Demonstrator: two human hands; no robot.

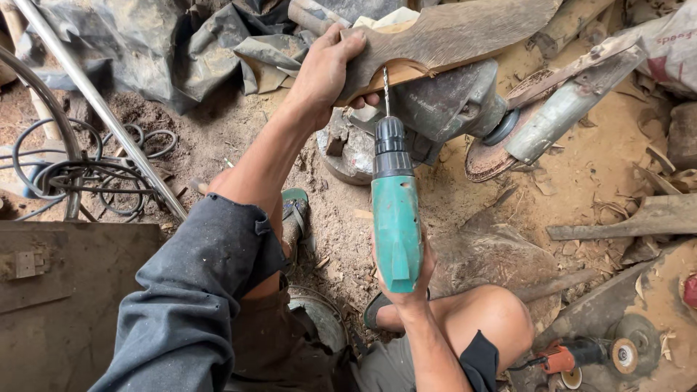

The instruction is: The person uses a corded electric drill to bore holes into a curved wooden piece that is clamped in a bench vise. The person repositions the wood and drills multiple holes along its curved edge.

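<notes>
Clearly the work was drilling: the right hand (406, 279) was wrapped around the grip of a green power drill (396, 218), its thin bit (386, 91) pointing toward twelve o'clock and meeting the lower edge of a curved wooden piece (450, 33). The left hand (327, 69), at the drill's eleven o'clock, clamped that wood against a grey metal block (450, 101). Doing this well seemingly called for a bit kept straight, steady pressure, and fingers clear of the bit. An orange angle grinder (573, 356) lay at five o'clock on the sawdust-covered floor (581, 167).
</notes>
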